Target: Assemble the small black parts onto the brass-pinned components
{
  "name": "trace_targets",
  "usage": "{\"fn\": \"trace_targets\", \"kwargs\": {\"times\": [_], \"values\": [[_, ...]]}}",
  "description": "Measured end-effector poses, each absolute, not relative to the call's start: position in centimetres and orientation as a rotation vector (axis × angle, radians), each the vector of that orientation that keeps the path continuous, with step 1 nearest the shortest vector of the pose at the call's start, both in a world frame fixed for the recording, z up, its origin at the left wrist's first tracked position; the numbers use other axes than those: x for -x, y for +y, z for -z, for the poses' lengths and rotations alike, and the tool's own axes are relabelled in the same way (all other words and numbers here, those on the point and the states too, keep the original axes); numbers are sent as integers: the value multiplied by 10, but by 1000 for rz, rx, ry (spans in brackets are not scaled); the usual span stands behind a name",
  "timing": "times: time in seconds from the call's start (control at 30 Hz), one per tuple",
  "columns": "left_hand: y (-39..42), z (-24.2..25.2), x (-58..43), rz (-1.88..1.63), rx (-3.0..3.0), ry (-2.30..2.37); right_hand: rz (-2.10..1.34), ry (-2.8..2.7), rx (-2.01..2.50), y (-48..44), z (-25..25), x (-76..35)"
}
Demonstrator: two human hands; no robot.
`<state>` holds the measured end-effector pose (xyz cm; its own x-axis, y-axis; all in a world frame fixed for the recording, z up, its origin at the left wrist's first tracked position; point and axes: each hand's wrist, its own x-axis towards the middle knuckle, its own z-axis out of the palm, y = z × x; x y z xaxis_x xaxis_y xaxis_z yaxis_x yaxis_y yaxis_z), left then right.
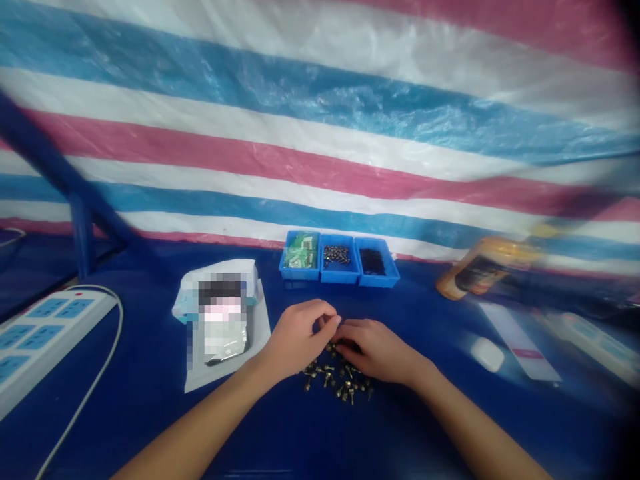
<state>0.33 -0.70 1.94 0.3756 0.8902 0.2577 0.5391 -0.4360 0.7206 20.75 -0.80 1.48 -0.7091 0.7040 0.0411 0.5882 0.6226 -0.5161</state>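
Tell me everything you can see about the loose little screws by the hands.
The small screws lie scattered in a loose cluster on the dark blue tabletop, pointing every which way. They look metallic, brassy and dark, with wide heads and short shanks; threads are too small to make out. The cluster's far end reaches under the right hand.

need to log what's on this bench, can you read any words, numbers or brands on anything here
No text can be read in this view.
Orange bottle: dark label, too blurred to read.
White packet: label pixelated, unreadable.
Green packets in the blue bin: printing too small to read.
White card: pink band, any print too blurred to read.
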Motion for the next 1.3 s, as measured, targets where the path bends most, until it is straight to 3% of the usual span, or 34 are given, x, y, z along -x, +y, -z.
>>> {"fn": "trace_targets", "kwargs": {"times": [0.67,1.3], "values": [[-7,-20,-3,-891,-2121,1213,-701,-2676,995,-6,-13,-211],[-7,-21,-2,-862,-2123,1207,-867,-2146,1004,-6,-20,-213]]}}
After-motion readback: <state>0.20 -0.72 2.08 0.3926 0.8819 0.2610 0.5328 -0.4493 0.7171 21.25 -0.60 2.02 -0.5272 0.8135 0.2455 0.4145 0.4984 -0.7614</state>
